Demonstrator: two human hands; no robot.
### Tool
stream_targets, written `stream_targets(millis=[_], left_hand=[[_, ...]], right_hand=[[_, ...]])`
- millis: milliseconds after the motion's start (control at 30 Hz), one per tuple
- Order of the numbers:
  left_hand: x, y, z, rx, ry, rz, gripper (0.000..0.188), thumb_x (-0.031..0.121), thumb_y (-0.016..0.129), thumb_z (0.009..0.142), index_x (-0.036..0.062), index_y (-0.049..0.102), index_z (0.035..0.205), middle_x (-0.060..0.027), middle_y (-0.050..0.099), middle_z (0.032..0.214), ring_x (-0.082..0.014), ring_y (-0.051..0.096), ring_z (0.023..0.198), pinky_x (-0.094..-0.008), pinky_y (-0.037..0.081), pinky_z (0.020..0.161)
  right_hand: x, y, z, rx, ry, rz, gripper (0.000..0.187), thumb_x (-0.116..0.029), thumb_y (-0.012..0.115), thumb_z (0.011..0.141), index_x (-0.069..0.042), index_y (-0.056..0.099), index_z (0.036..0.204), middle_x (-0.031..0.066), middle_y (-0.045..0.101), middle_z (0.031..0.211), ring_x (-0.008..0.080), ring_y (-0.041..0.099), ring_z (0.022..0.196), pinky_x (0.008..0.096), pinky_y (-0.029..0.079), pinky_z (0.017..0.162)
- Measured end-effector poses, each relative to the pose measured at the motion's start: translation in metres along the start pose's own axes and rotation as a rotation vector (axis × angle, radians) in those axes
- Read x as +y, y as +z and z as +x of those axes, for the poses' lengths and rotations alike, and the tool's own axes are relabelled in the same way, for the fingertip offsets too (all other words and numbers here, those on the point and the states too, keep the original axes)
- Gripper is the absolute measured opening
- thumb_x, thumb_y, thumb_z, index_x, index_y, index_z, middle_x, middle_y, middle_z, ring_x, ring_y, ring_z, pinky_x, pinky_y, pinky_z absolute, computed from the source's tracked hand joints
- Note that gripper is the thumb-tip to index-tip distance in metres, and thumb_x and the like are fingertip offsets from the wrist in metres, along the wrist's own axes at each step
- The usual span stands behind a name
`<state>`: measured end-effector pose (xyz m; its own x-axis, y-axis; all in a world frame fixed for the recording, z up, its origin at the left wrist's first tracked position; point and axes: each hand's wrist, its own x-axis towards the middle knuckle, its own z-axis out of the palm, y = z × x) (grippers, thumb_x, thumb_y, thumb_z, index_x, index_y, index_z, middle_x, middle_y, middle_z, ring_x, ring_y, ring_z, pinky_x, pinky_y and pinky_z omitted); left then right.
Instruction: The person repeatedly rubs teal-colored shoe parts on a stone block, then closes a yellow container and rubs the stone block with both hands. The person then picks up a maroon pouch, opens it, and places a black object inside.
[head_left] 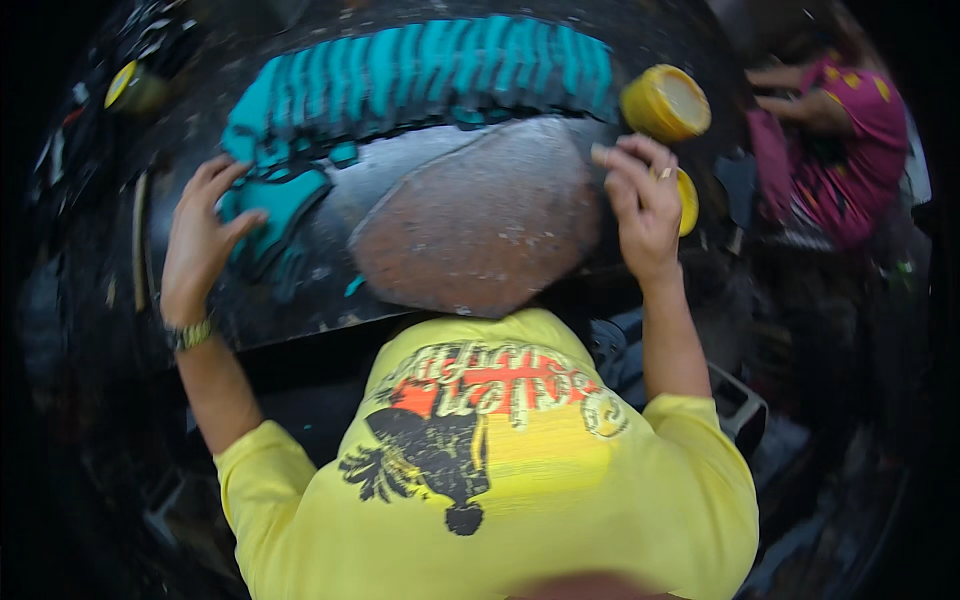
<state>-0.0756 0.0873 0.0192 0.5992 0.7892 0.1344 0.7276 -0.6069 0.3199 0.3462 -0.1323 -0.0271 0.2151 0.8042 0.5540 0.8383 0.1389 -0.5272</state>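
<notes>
My left hand (205,235), with a watch at the wrist, is at the left end of the table, thumb and fingers apart. Its fingertips are beside a loose teal sheet piece (275,205) with curved edges. My right hand (645,200) is raised right of a brown flat board (480,225) with rounded corners. Its fingers are curled together, with a pale tip at the front; blur hides what they hold, if anything. Beyond the board, a long row of overlapping teal cut pieces (420,70) with dark edges spreads across the table.
A yellow tub (655,105) stands past my right hand, with a round yellow lid (688,203) partly behind that hand. Another yellow tub (135,88) is at far left, near a thin stick (140,240). A person in magenta (840,150) sits at the right.
</notes>
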Motion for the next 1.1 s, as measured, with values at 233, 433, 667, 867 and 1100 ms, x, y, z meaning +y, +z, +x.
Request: stream_targets(millis=[233, 433, 667, 867, 1100], left_hand=[[-0.003, 0.018, -0.009, 0.014, -0.131, -0.098, 0.057, 0.007, 0.082, 0.074, 0.0023, 0.065, 0.128, -0.0152, 0.066, 0.123, -0.0325, 0.064, 0.114, -0.04, 0.047, 0.098], [-0.01, 0.028, -0.008, 0.112, -0.211, -0.142, 0.037, 0.009, 0.082, 0.078, 0.0014, 0.066, 0.11, -0.0059, 0.067, 0.102, -0.019, 0.063, 0.094, -0.0327, 0.047, 0.087], [-0.012, 0.004, -0.003, 0.197, -0.291, -0.6, 0.019, 0.007, 0.072, 0.094, 0.003, 0.064, 0.111, 0.0019, 0.063, 0.097, -0.0051, 0.06, 0.089, -0.0191, 0.047, 0.078], [0.078, 0.03, 0.017, 0.076, -0.052, -1.003, 0.025, 0.007, 0.058, 0.101, 0.0048, 0.068, 0.124, -0.0086, 0.07, 0.12, -0.0147, 0.067, 0.106, -0.026, 0.053, 0.09], [0.15, 0.127, 0.042, -0.016, 0.169, -0.666, 0.036, 0.004, 0.072, 0.086, 0.0064, 0.07, 0.121, -0.0136, 0.065, 0.116, -0.0304, 0.064, 0.109, -0.0374, 0.051, 0.095]], right_hand=[[0.093, -0.059, 0.071, 0.016, 0.168, -0.761, 0.051, -0.054, 0.052, 0.099, -0.012, 0.078, 0.112, 0.0162, 0.062, 0.133, 0.0388, 0.048, 0.131, 0.0547, 0.031, 0.112], [0.107, -0.066, 0.088, -0.014, 0.258, -0.766, 0.055, -0.06, 0.049, 0.099, -0.015, 0.08, 0.109, 0.0153, 0.062, 0.136, 0.0336, 0.049, 0.134, 0.057, 0.03, 0.112], [0.075, -0.059, 0.046, -0.011, 0.169, -0.904, 0.047, -0.048, 0.064, 0.094, -0.006, 0.075, 0.111, 0.0188, 0.065, 0.125, 0.0342, 0.055, 0.122, 0.0504, 0.036, 0.103], [0.024, -0.027, 0.017, -0.096, 0.147, -0.56, 0.032, -0.039, 0.073, 0.089, -0.009, 0.079, 0.096, 0.0152, 0.067, 0.103, 0.0323, 0.061, 0.105, 0.0448, 0.046, 0.09], [-0.01, 0.022, -0.012, -0.26, 0.034, 0.099, 0.033, -0.036, 0.064, 0.097, -0.014, 0.075, 0.119, 0.0164, 0.056, 0.131, 0.0324, 0.047, 0.128, 0.0424, 0.036, 0.108]])
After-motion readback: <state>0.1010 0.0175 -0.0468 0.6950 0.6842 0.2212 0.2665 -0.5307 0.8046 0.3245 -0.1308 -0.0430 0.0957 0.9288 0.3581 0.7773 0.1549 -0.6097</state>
